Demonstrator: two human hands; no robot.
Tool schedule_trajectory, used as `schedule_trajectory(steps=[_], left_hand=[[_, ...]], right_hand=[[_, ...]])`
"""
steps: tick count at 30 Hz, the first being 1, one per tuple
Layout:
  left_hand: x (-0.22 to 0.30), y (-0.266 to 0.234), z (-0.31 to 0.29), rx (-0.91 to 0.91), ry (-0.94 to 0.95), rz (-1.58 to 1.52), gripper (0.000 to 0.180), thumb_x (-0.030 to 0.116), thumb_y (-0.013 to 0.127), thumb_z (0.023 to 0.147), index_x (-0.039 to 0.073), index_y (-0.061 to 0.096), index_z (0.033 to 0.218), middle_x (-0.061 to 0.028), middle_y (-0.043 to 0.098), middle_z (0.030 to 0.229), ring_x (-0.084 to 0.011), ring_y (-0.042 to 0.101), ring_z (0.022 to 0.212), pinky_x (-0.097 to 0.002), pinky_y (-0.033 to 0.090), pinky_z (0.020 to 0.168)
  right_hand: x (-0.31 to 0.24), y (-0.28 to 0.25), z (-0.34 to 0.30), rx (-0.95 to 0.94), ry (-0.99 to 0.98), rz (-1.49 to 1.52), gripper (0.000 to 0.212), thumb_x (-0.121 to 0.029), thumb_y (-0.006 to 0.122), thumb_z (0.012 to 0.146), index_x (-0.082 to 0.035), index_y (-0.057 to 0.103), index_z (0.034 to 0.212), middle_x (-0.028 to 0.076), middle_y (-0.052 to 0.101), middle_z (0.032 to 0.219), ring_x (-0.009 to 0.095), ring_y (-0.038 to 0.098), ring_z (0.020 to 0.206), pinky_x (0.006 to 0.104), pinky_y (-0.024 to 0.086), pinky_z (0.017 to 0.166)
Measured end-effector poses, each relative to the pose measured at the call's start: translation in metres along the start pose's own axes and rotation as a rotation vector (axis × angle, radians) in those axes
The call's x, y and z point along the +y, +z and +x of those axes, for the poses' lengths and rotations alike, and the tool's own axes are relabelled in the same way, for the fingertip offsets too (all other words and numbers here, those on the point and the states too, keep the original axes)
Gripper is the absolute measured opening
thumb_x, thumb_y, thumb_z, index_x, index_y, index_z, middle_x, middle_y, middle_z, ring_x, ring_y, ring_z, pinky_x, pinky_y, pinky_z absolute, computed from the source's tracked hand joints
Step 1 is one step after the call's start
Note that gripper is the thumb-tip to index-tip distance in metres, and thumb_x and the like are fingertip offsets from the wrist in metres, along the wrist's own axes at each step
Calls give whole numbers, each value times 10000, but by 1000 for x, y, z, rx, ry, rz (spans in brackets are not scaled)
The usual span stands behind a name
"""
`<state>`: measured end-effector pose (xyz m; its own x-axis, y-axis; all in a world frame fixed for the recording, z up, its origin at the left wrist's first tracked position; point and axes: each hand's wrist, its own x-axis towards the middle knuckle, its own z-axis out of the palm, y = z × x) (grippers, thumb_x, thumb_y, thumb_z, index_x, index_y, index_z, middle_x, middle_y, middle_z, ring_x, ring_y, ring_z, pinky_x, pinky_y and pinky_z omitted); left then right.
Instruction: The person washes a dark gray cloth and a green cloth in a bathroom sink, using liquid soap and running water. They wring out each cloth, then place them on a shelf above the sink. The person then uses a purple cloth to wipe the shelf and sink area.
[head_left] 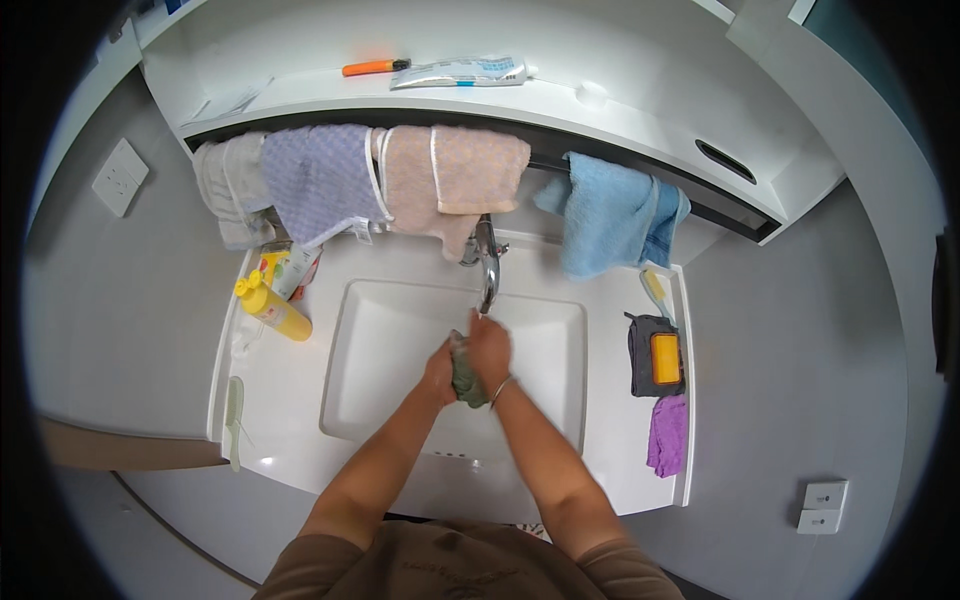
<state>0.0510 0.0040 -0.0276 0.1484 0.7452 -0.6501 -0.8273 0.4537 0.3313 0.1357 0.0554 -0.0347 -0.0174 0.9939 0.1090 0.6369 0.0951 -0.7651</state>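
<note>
Over the white sink point(385, 330), a bunched dark-green cloth point(466, 382) is squeezed between my two hands. My left hand point(439, 372) closes on its left side. My right hand point(490, 348) wraps round it from the right, just below the spout of the chrome faucet point(489, 262), and its fingers are slightly blurred. A thin bracelet point(500, 390) circles my right wrist. Much of the cloth is hidden by my fingers. I cannot tell whether water is running.
Purple point(318, 185), pink point(460, 170) and blue point(615, 215) towels hang above the sink. Yellow bottles point(275, 308) stand left; a brush point(234, 415) lies nearer. At right are an orange block point(665, 358) on dark cloth point(642, 345) and a purple cloth point(666, 437).
</note>
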Motion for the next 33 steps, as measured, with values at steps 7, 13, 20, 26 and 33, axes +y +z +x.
schedule_trajectory(steps=[7,13,20,26,33], left_hand=[[56,-17,-1,-174,288,132,227,82,562,808,41,517,1027,-75,579,965,-205,573,910,-342,474,837],[64,-46,9,74,383,160,268,42,520,818,62,481,1082,-87,567,922,-204,578,856,-332,499,764],[6,-64,58,-30,283,-84,323,273,461,925,13,495,1114,-121,571,971,-222,556,924,-355,483,785],[3,-5,-2,-31,59,368,347,327,560,883,18,572,1039,-74,594,964,-185,571,879,-325,472,788],[50,-62,14,39,395,844,129,179,611,857,69,554,890,-7,545,842,-113,508,757,-284,429,712]], right_hand=[[48,-46,4,-531,776,1024,309,-292,618,858,17,634,865,54,616,801,163,552,682,295,462,639],[64,-44,8,-409,416,838,212,-144,543,893,-41,596,1072,45,619,888,105,583,743,251,498,649],[-39,3,-64,35,-334,308,177,-131,516,847,-16,584,962,162,624,884,306,602,800,347,472,749],[75,-7,21,-67,161,287,243,-234,585,805,3,639,808,145,609,623,260,600,569,377,445,533],[41,-66,5,-463,323,843,111,-158,603,847,-57,644,830,-52,586,742,42,505,723,195,398,690]])
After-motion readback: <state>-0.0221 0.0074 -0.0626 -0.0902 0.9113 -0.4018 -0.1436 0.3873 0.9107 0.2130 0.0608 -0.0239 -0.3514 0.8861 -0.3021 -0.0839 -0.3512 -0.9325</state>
